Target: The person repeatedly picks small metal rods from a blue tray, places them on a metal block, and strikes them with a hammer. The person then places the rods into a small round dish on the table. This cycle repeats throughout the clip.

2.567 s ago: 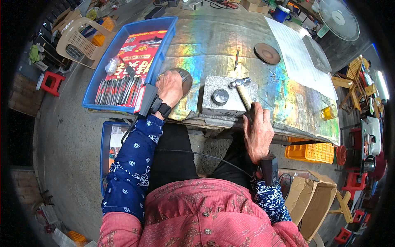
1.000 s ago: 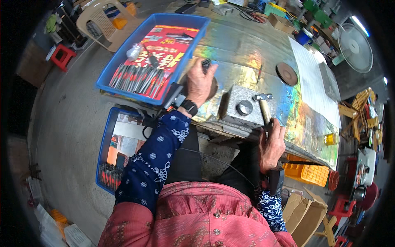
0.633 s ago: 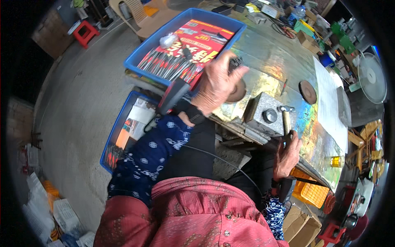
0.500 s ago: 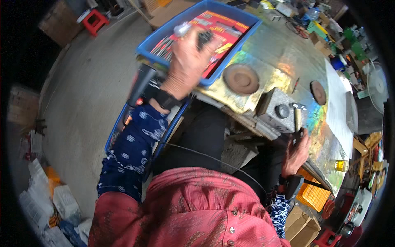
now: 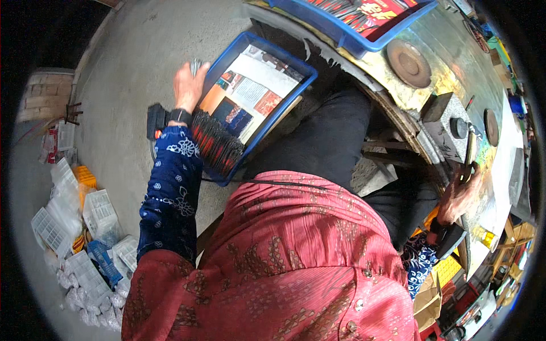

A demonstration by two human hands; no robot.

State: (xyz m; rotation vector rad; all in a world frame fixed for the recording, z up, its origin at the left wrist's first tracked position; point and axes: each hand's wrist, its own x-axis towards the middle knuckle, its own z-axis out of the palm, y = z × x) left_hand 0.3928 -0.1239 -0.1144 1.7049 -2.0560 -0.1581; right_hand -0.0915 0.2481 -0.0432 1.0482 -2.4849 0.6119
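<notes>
My left hand [image 5: 187, 86] is at the outer rim of the lower blue tray [image 5: 280, 128], its fingers closed around a small bunch of grey metal pieces [image 5: 196, 66]. Below this hand, inside that tray, a row of slender black-and-red pieces [image 5: 215, 142] lies along the near left side on printed paper [image 5: 250, 94]. Over at the table edge, my right hand [image 5: 462, 196] has its fingers curled at a dark object, which I cannot make out. A tool with a pale wooden handle [image 5: 471, 149] lies just beyond those fingers, beside a grey block [image 5: 445, 122] bearing a round black piece [image 5: 458, 128].
Another blue tray [image 5: 364, 41] on the table holds slender metal pieces on red paper. A brown round disc [image 5: 409, 63] lies near it, and a smaller disc [image 5: 491, 127] is farther right. White plastic baskets and bags [image 5: 102, 213] sit on the floor at left.
My left hand has gone from above the upper tray, down and left to the lower tray. The view has swung left, bringing the lower tray fully into sight. My right hand stays by the block.
</notes>
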